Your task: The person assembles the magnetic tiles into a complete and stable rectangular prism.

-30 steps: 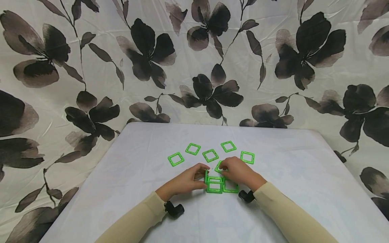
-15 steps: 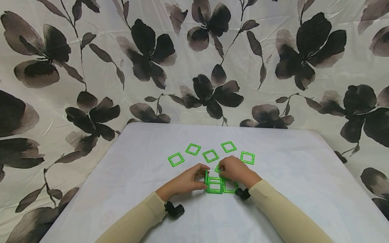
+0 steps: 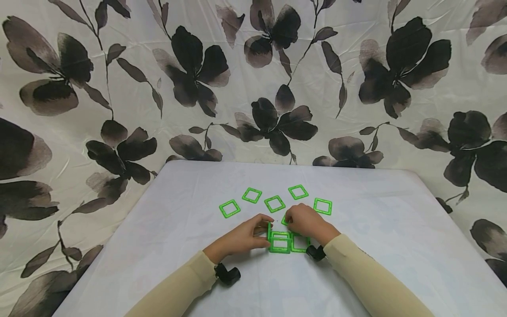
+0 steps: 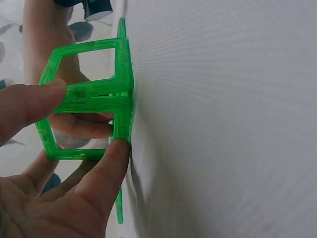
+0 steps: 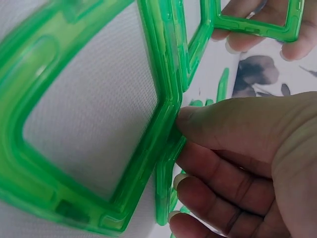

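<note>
My left hand [image 3: 239,235] holds a green square-frame magnetic tile [image 3: 269,231] upright at the left of a small joined group. In the left wrist view its thumb and fingers lie around the green frames [image 4: 79,154]. The group includes a flat front tile [image 3: 280,252] and, beside it on the right, another flat tile [image 3: 300,250]. My right hand [image 3: 310,222] reaches just behind that right tile and pinches a further tile [image 3: 284,220], mostly covered by the hand. Up close in the right wrist view, the thumb [image 5: 213,121] touches where green edges meet.
Several loose green square tiles lie flat behind the hands, among them a left one [image 3: 229,208], a middle one [image 3: 274,204] and a right one [image 3: 322,206]. A white cloth covers the table [image 3: 178,185]. Floral fabric [image 3: 277,119] hangs behind it.
My right hand and wrist have shifted slightly left, covering more of the tile behind the group. The left hand and loose tiles have stayed in place.
</note>
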A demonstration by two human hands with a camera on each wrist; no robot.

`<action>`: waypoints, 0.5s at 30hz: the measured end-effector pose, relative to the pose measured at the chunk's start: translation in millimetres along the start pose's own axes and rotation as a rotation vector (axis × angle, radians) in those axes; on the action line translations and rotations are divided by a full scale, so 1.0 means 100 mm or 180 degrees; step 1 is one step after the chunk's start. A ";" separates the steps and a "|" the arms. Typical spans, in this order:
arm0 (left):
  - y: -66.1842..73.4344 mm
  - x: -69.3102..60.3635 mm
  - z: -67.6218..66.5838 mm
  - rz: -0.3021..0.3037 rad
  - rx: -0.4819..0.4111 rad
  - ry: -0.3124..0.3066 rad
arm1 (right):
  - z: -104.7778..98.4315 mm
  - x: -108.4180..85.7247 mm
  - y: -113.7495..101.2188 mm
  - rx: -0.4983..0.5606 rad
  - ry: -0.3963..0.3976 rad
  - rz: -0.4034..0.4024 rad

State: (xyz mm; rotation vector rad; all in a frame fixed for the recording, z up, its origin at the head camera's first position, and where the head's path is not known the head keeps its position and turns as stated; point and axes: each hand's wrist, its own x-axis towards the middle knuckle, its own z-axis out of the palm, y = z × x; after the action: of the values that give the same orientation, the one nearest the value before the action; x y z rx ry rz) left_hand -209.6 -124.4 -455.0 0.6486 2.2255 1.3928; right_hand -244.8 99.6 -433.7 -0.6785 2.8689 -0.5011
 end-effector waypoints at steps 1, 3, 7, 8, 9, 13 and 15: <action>0.00 0.00 0.00 0.0000 -0.0002 0.0001 | 0.00 0.00 0.00 0.0001 -0.0011 0.0011; 0.00 0.00 0.01 0.0001 -0.0002 0.0001 | 0.00 -0.01 0.00 0.0010 -0.0030 0.0028; 0.02 -0.01 0.02 0.0000 -0.0017 -0.0008 | -0.02 -0.03 0.00 0.0003 -0.0007 0.0039; 0.02 -0.01 0.01 0.0005 -0.0023 -0.0011 | -0.03 -0.05 -0.01 0.0000 0.0006 0.0037; 0.03 -0.01 0.01 0.0009 -0.0028 -0.0015 | -0.05 -0.06 -0.01 -0.0028 0.0036 0.0025; 0.03 -0.01 0.01 0.0034 -0.0010 -0.0007 | -0.11 -0.10 0.00 -0.0193 0.0126 -0.0014; 0.02 0.00 0.01 0.0036 0.0007 0.0003 | -0.13 -0.12 0.02 -0.0281 0.0171 -0.0026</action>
State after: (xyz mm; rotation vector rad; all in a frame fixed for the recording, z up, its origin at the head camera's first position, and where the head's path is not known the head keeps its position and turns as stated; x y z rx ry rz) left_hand -208.1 -123.0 -453.5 0.6623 2.2277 1.3966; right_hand -237.5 110.4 -421.1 -0.7011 2.9549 -0.4017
